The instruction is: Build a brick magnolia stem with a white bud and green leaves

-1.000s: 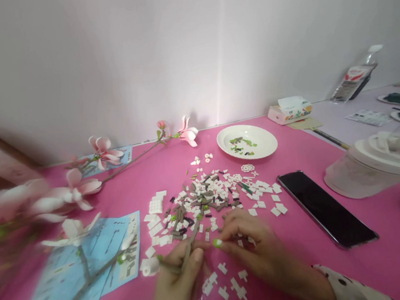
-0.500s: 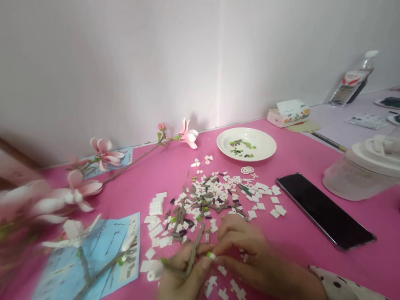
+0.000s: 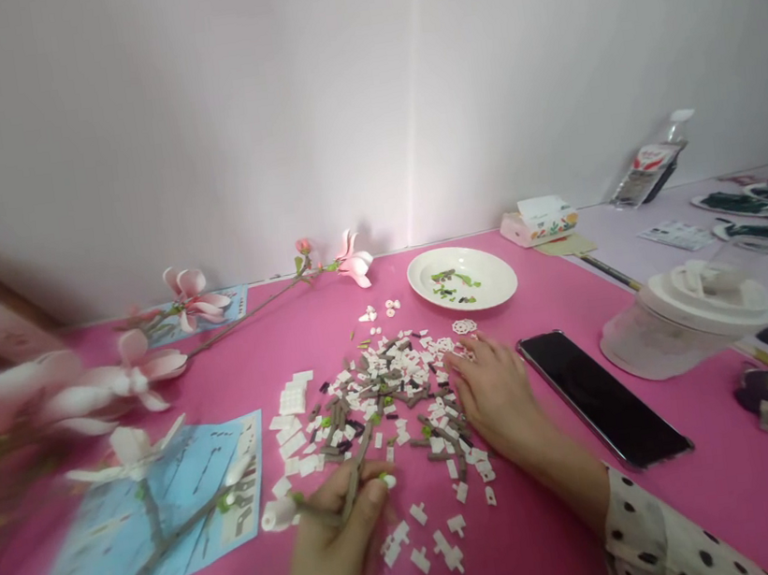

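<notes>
My left hand (image 3: 341,524) is closed around a brown building-block branch (image 3: 354,475) that forks up past the fingers. A small green-and-white piece (image 3: 387,480) shows at the thumb tip; how it joins the branch is hidden. A white cylindrical part (image 3: 279,514) with a green bit sits at the left of this hand. My right hand (image 3: 502,399) rests palm down with fingers stretched out at the right edge of a pile of loose blocks (image 3: 396,375), white, brown, green and black. Its fingertips touch or hover over white pieces.
Assembled magnolia branches (image 3: 140,447) and blue instruction sheets (image 3: 218,479) lie at left. Behind the pile stands a white plate (image 3: 501,286) with green pieces. To the right are a phone (image 3: 603,398), a lidded cup (image 3: 679,324), keys (image 3: 767,402), and a tissue pack (image 3: 541,220).
My right hand has left the green-and-white piece at my left thumb and moved right and forward to the pile's edge. My left hand keeps hold of the branch. The view has shifted slightly.
</notes>
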A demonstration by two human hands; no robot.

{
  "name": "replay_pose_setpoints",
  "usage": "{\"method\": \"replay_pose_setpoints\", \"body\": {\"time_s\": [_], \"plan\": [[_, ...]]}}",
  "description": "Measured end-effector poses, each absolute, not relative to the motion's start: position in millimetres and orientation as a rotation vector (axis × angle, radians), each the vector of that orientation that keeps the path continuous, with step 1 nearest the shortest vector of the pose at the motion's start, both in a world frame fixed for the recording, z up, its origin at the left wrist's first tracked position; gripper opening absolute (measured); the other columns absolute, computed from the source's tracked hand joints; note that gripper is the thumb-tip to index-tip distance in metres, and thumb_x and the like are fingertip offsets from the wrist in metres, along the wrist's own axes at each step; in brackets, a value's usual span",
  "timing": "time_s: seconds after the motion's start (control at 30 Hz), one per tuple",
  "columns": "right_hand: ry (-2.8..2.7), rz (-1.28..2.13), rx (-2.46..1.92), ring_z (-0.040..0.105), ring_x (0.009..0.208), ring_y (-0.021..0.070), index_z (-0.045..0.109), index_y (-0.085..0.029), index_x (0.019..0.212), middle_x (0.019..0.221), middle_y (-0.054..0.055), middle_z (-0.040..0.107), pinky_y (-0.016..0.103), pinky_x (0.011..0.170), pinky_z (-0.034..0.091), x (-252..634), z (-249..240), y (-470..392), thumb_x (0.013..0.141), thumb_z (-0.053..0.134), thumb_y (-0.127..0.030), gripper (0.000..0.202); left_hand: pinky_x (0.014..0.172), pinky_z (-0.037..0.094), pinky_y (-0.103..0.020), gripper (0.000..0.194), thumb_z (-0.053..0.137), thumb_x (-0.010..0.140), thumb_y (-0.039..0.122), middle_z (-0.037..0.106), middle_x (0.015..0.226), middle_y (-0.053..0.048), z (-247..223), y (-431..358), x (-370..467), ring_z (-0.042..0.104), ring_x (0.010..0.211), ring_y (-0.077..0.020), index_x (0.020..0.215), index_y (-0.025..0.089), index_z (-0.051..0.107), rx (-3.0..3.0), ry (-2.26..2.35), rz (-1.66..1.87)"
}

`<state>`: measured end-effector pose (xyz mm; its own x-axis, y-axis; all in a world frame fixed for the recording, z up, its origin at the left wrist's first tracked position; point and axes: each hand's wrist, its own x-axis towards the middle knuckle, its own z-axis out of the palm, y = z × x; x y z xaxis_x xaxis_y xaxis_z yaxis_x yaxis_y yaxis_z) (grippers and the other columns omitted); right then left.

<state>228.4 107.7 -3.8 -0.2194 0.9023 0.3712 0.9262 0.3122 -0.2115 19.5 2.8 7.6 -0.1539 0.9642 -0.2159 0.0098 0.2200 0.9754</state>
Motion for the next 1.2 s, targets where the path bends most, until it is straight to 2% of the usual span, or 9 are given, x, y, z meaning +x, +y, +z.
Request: {"method": "replay_pose_setpoints", "body": {"time_s": [0.13, 0.27, 0.37, 0.43, 0.53, 0.6, 0.9, 1.1, 1.2], "plan": [[-2.205, -0.117, -1.654, 0.044, 0.120, 0.0383, 0.069, -0.015, 0.102, 0.125, 0.018, 0.057, 0.054, 0.096, 0.035, 227.5, -7.2, 108.0, 0.086, 0.048, -0.011, 0.027, 0.052, 0.042, -0.025, 0.030, 0.069, 0.074, 0.049, 0.064, 0.065, -0.002, 7.8, 3.5, 18.7, 0.060, 0.071, -0.0229, 0.082, 0.021, 0.075, 0.999, 1.441, 1.183], [-2.210, -0.142, -1.657, 0.046, 0.117, 0.0355, 0.070, -0.016, 0.089, 0.119, 0.016, 0.060, 0.050, 0.094, 0.037, 227.7, -8.3, 108.7, 0.087, 0.048, -0.012, 0.023, 0.057, 0.046, -0.025, 0.031, 0.069, 0.074, 0.049, 0.067, 0.070, -0.002, 8.5, 4.0, 18.7, 0.060, 0.074, -0.0220, 0.084, 0.020, 0.074, 0.982, 1.445, 1.179], [-2.205, -0.146, -1.652, 0.048, 0.113, 0.0336, 0.070, -0.016, 0.083, 0.115, 0.016, 0.061, 0.048, 0.092, 0.038, 228.7, -9.4, 109.4, 0.088, 0.048, -0.012, 0.022, 0.054, 0.045, -0.024, 0.030, 0.069, 0.074, 0.048, 0.067, 0.070, -0.001, 7.7, 3.9, 18.1, 0.060, 0.071, -0.0198, 0.084, 0.020, 0.074, 0.974, 1.428, 1.180], [-2.206, -0.141, -1.645, 0.049, 0.111, 0.0326, 0.070, -0.016, 0.084, 0.115, 0.016, 0.061, 0.047, 0.092, 0.038, 229.0, -10.3, 109.7, 0.087, 0.050, -0.013, 0.020, 0.048, 0.041, -0.022, 0.031, 0.069, 0.074, 0.047, 0.066, 0.067, -0.001, 6.9, 3.7, 17.5, 0.058, 0.061, -0.0170, 0.085, 0.019, 0.074, 0.972, 1.423, 1.174], [-2.211, -0.126, -1.628, 0.049, 0.112, 0.0323, 0.070, -0.017, 0.094, 0.116, 0.015, 0.061, 0.047, 0.092, 0.038, 229.1, -11.2, 109.9, 0.086, 0.052, -0.013, 0.020, 0.037, 0.030, -0.020, 0.031, 0.069, 0.076, 0.046, 0.061, 0.059, 0.002, 5.9, 3.6, 16.9, 0.044, 0.041, -0.0089, 0.090, 0.018, 0.072, 0.969, 1.392, 1.157], [-2.216, -0.112, -1.611, 0.048, 0.113, 0.0324, 0.069, -0.018, 0.096, 0.115, 0.014, 0.061, 0.047, 0.093, 0.037, 229.2, -11.1, 110.1, 0.086, 0.053, -0.012, 0.020, 0.036, 0.025, -0.019, 0.031, 0.068, 0.078, 0.045, 0.060, 0.057, 0.004, 5.5, 3.5, 17.3, 0.036, 0.035, -0.0056, 0.094, 0.018, 0.070, 0.950, 1.342, 1.156], [-2.190, -0.010, -1.552, 0.054, 0.095, 0.0282, 0.062, -0.017, 0.072, 0.100, 0.012, 0.063, 0.043, 0.084, 0.041, 230.4, -8.1, 110.3, 0.082, 0.056, -0.013, 0.013, 0.037, 0.019, -0.017, 0.030, 0.066, 0.079, 0.047, 0.056, 0.059, 0.005, 6.7, 2.6, 19.6, 0.032, 0.037, -0.0034, 0.086, 0.018, 0.062, 0.901, 1.215, 1.135], [-2.124, 0.059, -1.441, 0.053, 0.094, 0.0278, 0.057, -0.018, 0.071, 0.093, 0.012, 0.063, 0.045, 0.086, 0.038, 229.8, 1.5, 108.0, 0.086, 0.047, -0.014, 0.019, 0.036, 0.021, -0.017, 0.032, 0.063, 0.081, 0.050, 0.052, 0.054, 0.006, 5.2, 3.7, 17.4, 0.031, 0.034, -0.0037, 0.080, 0.017, 0.059, 0.944, 1.231, 1.116], [-2.084, 0.120, -1.334, 0.054, 0.085, 0.0234, 0.055, -0.019, 0.077, 0.085, 0.008, 0.062, 0.043, 0.086, 0.038, 226.1, 9.1, 101.6, 0.090, 0.044, -0.017, 0.017, 0.036, 0.027, -0.018, 0.030, 0.063, 0.081, 0.047, 0.057, 0.057, 0.005, 5.5, 4.3, 17.8, 0.034, 0.032, -0.0035, 0.081, 0.017, 0.060, 0.925, 1.228, 1.115]]}}
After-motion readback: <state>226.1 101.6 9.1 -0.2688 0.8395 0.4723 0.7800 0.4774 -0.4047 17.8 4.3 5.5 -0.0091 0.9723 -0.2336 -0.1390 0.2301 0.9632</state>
